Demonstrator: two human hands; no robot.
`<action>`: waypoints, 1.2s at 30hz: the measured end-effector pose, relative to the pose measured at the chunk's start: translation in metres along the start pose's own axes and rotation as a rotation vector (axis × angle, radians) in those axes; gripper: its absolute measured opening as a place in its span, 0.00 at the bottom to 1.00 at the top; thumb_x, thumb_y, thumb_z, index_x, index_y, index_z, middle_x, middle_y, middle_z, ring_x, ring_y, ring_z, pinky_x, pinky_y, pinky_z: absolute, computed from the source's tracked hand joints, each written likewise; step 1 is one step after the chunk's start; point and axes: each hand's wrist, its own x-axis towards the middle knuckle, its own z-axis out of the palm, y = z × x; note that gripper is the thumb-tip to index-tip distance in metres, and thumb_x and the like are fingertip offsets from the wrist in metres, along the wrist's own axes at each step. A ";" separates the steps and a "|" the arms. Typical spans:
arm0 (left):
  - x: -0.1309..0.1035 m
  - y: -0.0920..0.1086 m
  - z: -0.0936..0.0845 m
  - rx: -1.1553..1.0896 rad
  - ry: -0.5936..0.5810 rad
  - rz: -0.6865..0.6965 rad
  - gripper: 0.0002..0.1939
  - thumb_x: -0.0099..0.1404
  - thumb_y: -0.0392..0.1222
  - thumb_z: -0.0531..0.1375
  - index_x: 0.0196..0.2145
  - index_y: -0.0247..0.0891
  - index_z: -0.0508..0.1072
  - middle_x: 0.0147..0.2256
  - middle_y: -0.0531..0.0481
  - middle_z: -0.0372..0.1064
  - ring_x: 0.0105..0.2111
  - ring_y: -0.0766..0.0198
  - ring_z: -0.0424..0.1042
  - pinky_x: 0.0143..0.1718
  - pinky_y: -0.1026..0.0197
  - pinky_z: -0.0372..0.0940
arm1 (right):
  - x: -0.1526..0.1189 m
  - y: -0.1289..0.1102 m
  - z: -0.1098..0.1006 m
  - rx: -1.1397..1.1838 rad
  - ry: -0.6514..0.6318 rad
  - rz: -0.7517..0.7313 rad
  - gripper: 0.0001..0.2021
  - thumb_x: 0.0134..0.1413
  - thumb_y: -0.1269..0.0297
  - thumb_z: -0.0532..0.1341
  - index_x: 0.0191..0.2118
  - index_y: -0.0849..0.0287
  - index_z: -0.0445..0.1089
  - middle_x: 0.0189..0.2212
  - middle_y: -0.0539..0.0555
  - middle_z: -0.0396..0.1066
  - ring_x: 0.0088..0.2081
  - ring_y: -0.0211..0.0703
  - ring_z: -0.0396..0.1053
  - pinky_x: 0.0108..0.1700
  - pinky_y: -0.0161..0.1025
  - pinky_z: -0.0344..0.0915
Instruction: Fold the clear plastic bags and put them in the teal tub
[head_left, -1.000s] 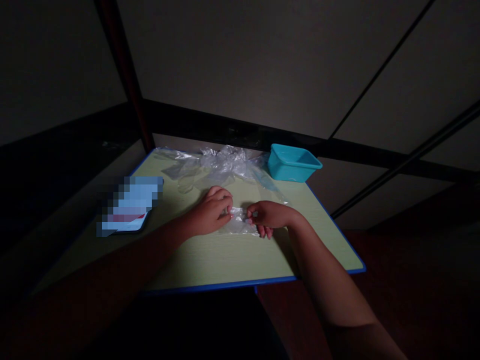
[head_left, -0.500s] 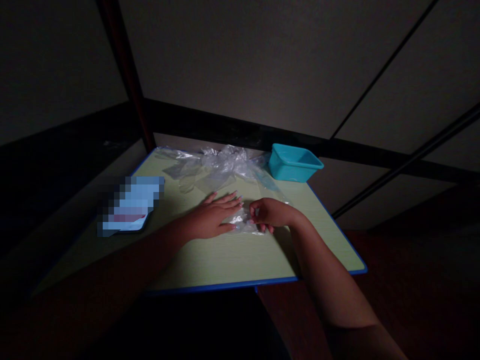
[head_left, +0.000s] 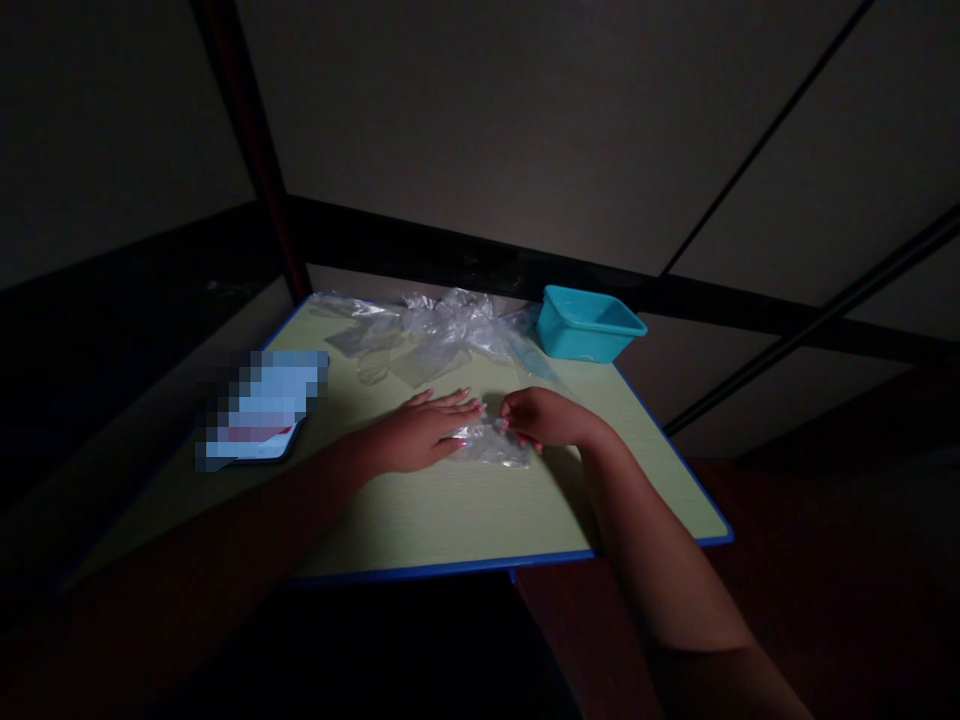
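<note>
A clear plastic bag lies crinkled on the pale green table. My left hand rests flat with its fingers spread, their tips on the bag's left part. At the bag's right side, my right hand has its thumb and forefinger pinched together on the plastic, just above the table. Behind both hands, a loose heap of clear plastic bags spreads over the back of the table.
A turquoise basket stands at the back right corner. On the left lies a phone with a lit, blurred screen. The table has a blue edge, and a wall rises behind it.
My right hand has lifted and shifted slightly away from me, its fingers still pinched. My left hand has slid a little, still spread on the bag.
</note>
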 end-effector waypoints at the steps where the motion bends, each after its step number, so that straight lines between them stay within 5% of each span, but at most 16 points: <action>1: 0.000 0.000 0.000 -0.001 0.001 0.002 0.26 0.68 0.42 0.49 0.63 0.46 0.51 0.65 0.46 0.46 0.66 0.57 0.41 0.60 0.41 0.42 | 0.000 -0.001 0.001 0.034 -0.034 -0.009 0.09 0.45 0.79 0.53 0.32 0.61 0.64 0.17 0.44 0.63 0.16 0.30 0.61 0.18 0.27 0.57; 6: 0.001 -0.001 0.000 -0.004 0.006 0.007 0.26 0.68 0.40 0.49 0.63 0.46 0.52 0.64 0.45 0.47 0.65 0.57 0.41 0.60 0.41 0.42 | 0.000 -0.002 0.008 0.183 -0.169 0.060 0.17 0.41 0.83 0.51 0.37 0.60 0.64 0.18 0.43 0.64 0.17 0.32 0.67 0.21 0.27 0.62; 15: 0.000 0.000 0.001 -0.010 0.024 0.001 0.27 0.68 0.49 0.51 0.63 0.48 0.53 0.65 0.46 0.46 0.66 0.54 0.40 0.60 0.40 0.40 | 0.000 -0.001 0.010 0.176 -0.169 0.019 0.07 0.48 0.77 0.57 0.35 0.61 0.62 0.19 0.43 0.62 0.16 0.31 0.67 0.19 0.27 0.62; 27: -0.001 -0.001 0.002 -0.007 0.116 0.063 0.27 0.67 0.48 0.53 0.62 0.46 0.54 0.64 0.44 0.48 0.65 0.56 0.45 0.61 0.45 0.41 | 0.003 -0.002 0.014 0.131 -0.137 0.008 0.08 0.50 0.74 0.60 0.33 0.60 0.59 0.23 0.45 0.63 0.15 0.30 0.65 0.16 0.26 0.60; 36: 0.000 0.006 -0.009 -0.157 0.374 0.221 0.07 0.63 0.40 0.56 0.38 0.36 0.71 0.50 0.40 0.65 0.54 0.54 0.61 0.55 0.52 0.56 | 0.001 -0.009 0.016 -0.009 -0.066 0.007 0.07 0.51 0.71 0.60 0.33 0.59 0.59 0.20 0.43 0.62 0.15 0.30 0.64 0.15 0.26 0.57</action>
